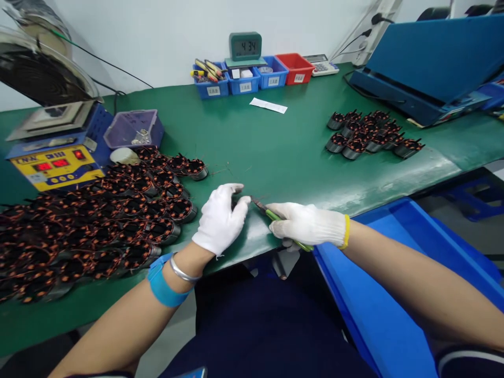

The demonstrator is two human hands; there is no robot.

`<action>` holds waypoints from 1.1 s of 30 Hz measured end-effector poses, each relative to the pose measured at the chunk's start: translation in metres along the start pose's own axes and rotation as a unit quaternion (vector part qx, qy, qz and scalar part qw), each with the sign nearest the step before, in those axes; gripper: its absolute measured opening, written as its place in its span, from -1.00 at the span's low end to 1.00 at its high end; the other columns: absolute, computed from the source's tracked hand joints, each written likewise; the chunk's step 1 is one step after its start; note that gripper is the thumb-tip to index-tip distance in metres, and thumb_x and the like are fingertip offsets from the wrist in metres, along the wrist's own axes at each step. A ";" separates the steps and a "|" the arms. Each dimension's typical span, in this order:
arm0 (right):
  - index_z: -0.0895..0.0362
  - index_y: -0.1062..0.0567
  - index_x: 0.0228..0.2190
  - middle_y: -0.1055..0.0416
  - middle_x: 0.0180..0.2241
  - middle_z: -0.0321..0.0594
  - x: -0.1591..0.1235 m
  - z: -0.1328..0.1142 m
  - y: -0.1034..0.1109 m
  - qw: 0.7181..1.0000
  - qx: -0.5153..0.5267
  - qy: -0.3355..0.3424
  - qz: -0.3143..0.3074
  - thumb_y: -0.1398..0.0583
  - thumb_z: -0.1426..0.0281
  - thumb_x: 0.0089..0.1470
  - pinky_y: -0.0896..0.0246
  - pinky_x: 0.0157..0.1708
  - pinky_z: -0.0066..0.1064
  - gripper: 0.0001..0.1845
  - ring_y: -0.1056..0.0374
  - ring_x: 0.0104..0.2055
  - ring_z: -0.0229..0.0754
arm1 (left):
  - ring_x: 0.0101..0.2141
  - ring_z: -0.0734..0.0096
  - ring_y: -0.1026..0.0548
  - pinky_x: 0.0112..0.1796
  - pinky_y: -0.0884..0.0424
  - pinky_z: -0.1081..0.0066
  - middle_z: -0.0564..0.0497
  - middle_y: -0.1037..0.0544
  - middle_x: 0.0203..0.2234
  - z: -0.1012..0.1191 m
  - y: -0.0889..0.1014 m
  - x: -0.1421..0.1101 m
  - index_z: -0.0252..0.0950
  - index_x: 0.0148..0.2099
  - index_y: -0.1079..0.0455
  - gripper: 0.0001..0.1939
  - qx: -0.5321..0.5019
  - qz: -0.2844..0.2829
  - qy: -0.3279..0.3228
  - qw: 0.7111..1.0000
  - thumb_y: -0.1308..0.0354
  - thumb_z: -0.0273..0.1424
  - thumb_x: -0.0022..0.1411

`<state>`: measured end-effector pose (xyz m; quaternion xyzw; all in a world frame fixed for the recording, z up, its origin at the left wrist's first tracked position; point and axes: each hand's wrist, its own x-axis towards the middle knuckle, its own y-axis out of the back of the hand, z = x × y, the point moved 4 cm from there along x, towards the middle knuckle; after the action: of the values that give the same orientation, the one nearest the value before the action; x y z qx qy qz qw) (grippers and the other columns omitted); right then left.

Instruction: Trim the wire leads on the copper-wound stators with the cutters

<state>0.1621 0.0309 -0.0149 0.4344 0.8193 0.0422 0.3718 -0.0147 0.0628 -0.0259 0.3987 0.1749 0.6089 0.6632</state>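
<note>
My right hand [305, 224], in a white knit glove with a yellow cuff, is closed around green-handled pliers [271, 214]. Their dark jaws point left, toward the fingertips of the other hand. My left hand [222, 218], also gloved in white, is curled above the green table near its front edge. Something dark shows between its thumb and fingers, too hidden to name. To its left spreads a large group of motor stators [153, 228], grey rings with black insulation and copper windings. A smaller group of stators [368, 134] stands at the right.
Blue bins [212, 90] and a red bin [295, 69] line the wall, with a digital clock [245, 46] above. A yellow-fronted device [59, 165] and purple bin [134, 128] stand left. A blue machine [429, 68] is at right; a blue tray [394, 294] lies below the edge.
</note>
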 end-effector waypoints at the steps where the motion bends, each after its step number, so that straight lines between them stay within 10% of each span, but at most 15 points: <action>1: 0.03 -0.40 -0.01 -0.49 -0.46 -0.24 0.003 -0.005 0.002 0.998 -0.068 0.003 0.017 -0.18 0.24 0.06 -0.29 -0.53 -0.36 -0.57 -0.41 -0.53 -0.16 | 0.05 0.13 -0.44 0.09 -0.35 0.10 -0.15 -0.51 0.00 -0.004 0.001 0.001 -0.29 0.06 -0.33 -0.61 -0.033 0.026 0.013 0.999 0.01 -0.18 0.31; 6: 0.16 -0.40 0.04 -0.45 -0.08 0.12 0.007 -0.028 0.009 0.897 -0.401 0.046 0.178 -0.12 0.14 0.10 -0.31 -0.29 -0.12 -0.47 -0.45 -0.17 0.16 | 0.11 0.17 -0.41 0.14 -0.34 0.13 -0.21 -0.42 0.11 -0.014 0.010 0.006 -0.29 0.16 -0.23 -0.52 -0.162 0.155 0.038 0.974 0.01 -0.11 0.33; 11: 0.27 -0.27 0.19 -0.29 0.10 0.21 0.014 -0.041 -0.005 0.833 -0.445 0.168 0.281 -0.27 0.05 -0.08 -0.11 0.07 0.05 -0.10 -0.24 0.11 0.26 | 0.06 0.28 -0.46 0.11 -0.39 0.23 -0.17 -0.42 0.11 -0.016 0.015 0.008 -0.24 0.16 -0.22 -0.51 -0.189 0.200 0.044 0.960 0.08 -0.04 0.36; 17: 0.15 -0.41 0.06 -0.46 -0.11 -0.05 0.029 -0.066 -0.042 0.842 -0.389 0.297 0.227 -0.20 0.19 0.06 -0.26 -0.11 -0.16 -0.45 -0.39 -0.13 0.04 | 0.04 0.27 -0.48 0.03 -0.47 0.25 -0.21 -0.38 0.12 -0.018 0.033 0.013 -0.26 0.19 -0.16 -0.47 -0.214 0.249 -0.008 0.945 0.11 -0.01 0.36; 21: 0.03 -0.42 0.07 -0.44 -0.03 -0.10 0.031 -0.037 0.017 0.864 -0.302 0.219 0.338 -0.18 0.12 0.08 -0.30 -0.15 -0.22 -0.46 -0.41 -0.07 0.04 | 0.11 0.16 -0.41 0.13 -0.37 0.19 -0.24 -0.35 0.14 -0.013 0.066 0.017 -0.31 0.21 -0.19 -0.48 -0.034 0.323 -0.058 0.944 -0.06 -0.17 0.29; 27: 0.15 -0.40 0.10 -0.31 0.09 0.16 0.026 0.050 0.144 0.822 -0.279 -0.068 0.492 -0.23 0.07 0.01 -0.24 -0.07 0.05 -0.33 -0.32 0.04 0.28 | 0.17 -0.17 -0.29 0.12 -0.27 -0.05 -0.25 -0.28 0.25 -0.023 0.060 0.034 -0.31 0.08 -0.43 -0.57 0.302 0.088 0.083 0.946 -0.06 -0.22 0.24; 30: 0.27 -0.33 0.13 -0.21 0.16 0.27 0.006 0.035 0.120 0.766 -0.348 0.010 0.540 -0.29 0.03 -0.06 -0.10 0.05 0.09 -0.16 -0.15 0.17 0.36 | 0.18 -0.17 -0.28 0.12 -0.25 -0.02 -0.29 -0.21 0.29 -0.029 0.051 0.039 -0.33 0.13 -0.39 -0.48 0.335 0.031 0.109 0.935 -0.06 -0.15 0.22; 33: 0.16 -0.24 0.21 -0.39 -0.03 0.05 -0.003 0.008 0.040 0.836 -0.365 0.113 0.394 -0.17 -0.05 0.04 -0.25 -0.15 -0.15 -0.18 -0.36 -0.06 0.14 | 0.17 -0.19 -0.28 0.09 -0.25 -0.04 -0.35 -0.18 0.29 -0.036 0.048 0.044 -0.36 0.15 -0.35 -0.43 0.346 0.020 0.145 0.927 -0.03 -0.11 0.23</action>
<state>0.1954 0.0520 -0.0029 0.5455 0.5405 0.5299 0.3599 -0.0637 0.1131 -0.0017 0.5143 0.4604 0.5751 0.4391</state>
